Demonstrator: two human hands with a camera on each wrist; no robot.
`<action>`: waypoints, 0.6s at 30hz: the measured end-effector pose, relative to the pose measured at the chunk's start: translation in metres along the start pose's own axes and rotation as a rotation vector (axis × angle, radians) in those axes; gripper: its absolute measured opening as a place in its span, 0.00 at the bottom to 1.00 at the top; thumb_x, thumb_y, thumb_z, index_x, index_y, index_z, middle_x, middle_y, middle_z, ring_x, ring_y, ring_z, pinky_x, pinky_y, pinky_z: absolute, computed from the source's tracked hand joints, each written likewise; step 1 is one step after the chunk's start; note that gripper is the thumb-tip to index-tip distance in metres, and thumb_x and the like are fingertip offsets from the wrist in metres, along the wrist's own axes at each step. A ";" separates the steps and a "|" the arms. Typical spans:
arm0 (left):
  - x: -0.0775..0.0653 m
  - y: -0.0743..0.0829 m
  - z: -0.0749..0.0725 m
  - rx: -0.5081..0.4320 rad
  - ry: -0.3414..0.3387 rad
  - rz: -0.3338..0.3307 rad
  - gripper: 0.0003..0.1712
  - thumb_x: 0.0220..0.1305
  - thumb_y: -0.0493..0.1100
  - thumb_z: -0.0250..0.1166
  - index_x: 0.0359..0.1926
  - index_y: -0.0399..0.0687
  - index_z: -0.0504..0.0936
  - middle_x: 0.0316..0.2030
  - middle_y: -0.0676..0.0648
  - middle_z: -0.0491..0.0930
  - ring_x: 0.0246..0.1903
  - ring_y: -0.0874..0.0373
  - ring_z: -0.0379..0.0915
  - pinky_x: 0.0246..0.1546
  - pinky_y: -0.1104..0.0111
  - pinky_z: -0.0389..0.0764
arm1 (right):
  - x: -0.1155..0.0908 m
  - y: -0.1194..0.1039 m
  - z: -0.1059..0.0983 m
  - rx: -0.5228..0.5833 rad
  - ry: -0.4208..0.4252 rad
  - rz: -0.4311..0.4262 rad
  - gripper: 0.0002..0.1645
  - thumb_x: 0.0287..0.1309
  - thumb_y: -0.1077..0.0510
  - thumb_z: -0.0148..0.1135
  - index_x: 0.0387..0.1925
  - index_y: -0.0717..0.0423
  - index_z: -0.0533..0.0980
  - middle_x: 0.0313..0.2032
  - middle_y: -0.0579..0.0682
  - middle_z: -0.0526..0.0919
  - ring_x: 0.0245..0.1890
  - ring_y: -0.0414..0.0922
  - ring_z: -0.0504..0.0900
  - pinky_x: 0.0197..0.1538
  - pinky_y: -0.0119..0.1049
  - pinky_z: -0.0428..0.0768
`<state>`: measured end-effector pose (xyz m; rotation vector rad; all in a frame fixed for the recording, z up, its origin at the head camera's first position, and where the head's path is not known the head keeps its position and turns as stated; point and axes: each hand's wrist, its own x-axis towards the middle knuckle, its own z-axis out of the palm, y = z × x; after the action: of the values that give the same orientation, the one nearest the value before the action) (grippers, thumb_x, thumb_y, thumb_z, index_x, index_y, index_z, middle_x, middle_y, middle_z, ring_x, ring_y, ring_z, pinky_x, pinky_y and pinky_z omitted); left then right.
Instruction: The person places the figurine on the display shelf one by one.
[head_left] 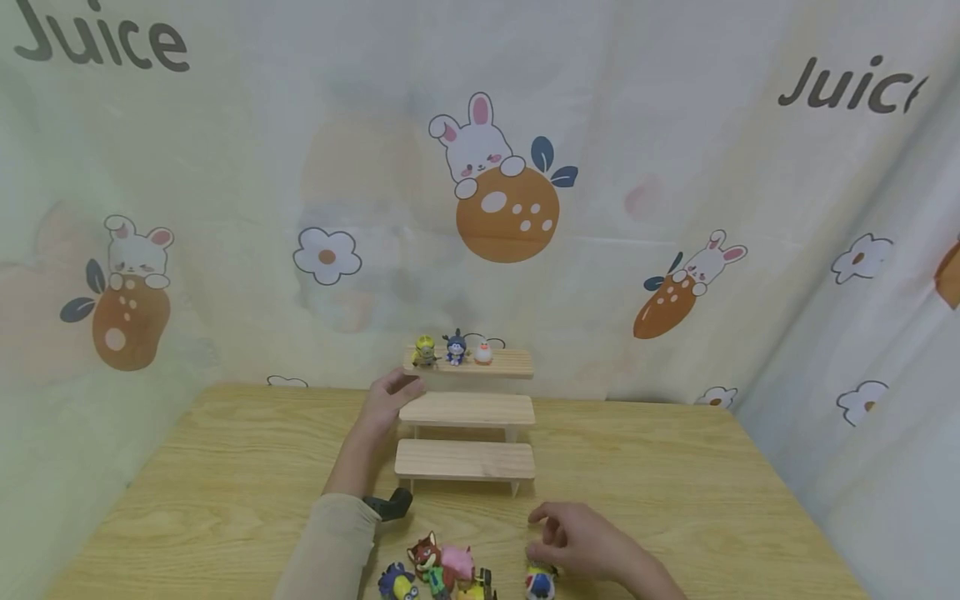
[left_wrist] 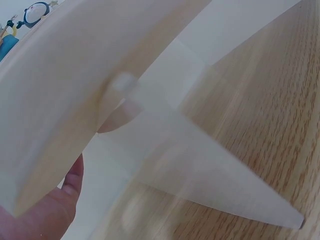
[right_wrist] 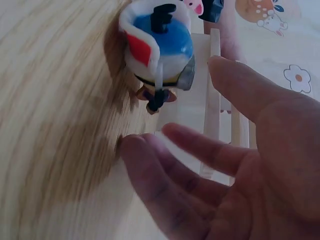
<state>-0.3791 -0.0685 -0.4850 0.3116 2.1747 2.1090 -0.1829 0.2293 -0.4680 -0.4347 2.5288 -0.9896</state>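
At the left end of a three-tier wooden display stand (head_left: 465,454), my left hand (head_left: 392,396) grips the top tier. In the left wrist view, part of this hand (left_wrist: 47,215) shows under a board's edge, its other fingers hidden behind the board. My right hand (head_left: 581,537) hovers beside a small blue, white and red figurine (head_left: 540,582) on the table. The right wrist view shows that figurine (right_wrist: 162,42) just beyond the spread thumb and fingers, with nothing held. Three small figurines stand on the top tier, a yellow one (head_left: 424,352), a dark blue one (head_left: 455,350) and a white one (head_left: 483,352).
On the wooden table (head_left: 637,467), several figurines lie close together at the front, among them a fox (head_left: 427,557) and a pink one (head_left: 457,562). A black strap piece (head_left: 393,505) juts from the left wrist. Behind the stand hangs a printed curtain (head_left: 375,167).
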 end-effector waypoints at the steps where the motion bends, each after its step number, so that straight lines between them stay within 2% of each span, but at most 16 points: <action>1: 0.000 0.000 0.001 -0.001 0.004 0.001 0.28 0.65 0.46 0.62 0.62 0.40 0.70 0.58 0.37 0.73 0.60 0.44 0.67 0.66 0.53 0.64 | -0.001 0.000 0.000 0.004 -0.005 0.012 0.27 0.59 0.44 0.62 0.51 0.60 0.75 0.31 0.45 0.78 0.27 0.37 0.75 0.29 0.30 0.74; 7: -0.001 0.001 0.001 -0.005 0.006 -0.001 0.27 0.64 0.45 0.62 0.62 0.41 0.70 0.59 0.38 0.73 0.60 0.45 0.67 0.66 0.53 0.64 | -0.004 -0.003 0.006 0.029 -0.031 0.064 0.31 0.57 0.43 0.63 0.51 0.62 0.73 0.24 0.45 0.77 0.22 0.38 0.73 0.24 0.30 0.71; 12: -0.001 0.004 -0.001 -0.017 -0.022 -0.021 0.28 0.65 0.45 0.61 0.64 0.41 0.69 0.61 0.37 0.71 0.62 0.44 0.65 0.68 0.53 0.62 | -0.006 -0.006 0.009 0.031 -0.034 0.051 0.29 0.57 0.45 0.64 0.51 0.63 0.72 0.21 0.44 0.77 0.20 0.37 0.72 0.22 0.30 0.70; 18: -0.013 0.022 -0.001 -0.001 -0.057 -0.025 0.31 0.65 0.47 0.62 0.64 0.38 0.67 0.62 0.34 0.69 0.63 0.43 0.64 0.67 0.53 0.63 | -0.006 -0.008 0.012 0.036 -0.030 0.041 0.24 0.57 0.47 0.64 0.48 0.60 0.73 0.20 0.43 0.75 0.19 0.36 0.70 0.24 0.30 0.70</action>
<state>-0.3651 -0.0720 -0.4639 0.3377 2.1350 2.0618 -0.1712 0.2190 -0.4693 -0.3833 2.4789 -1.0050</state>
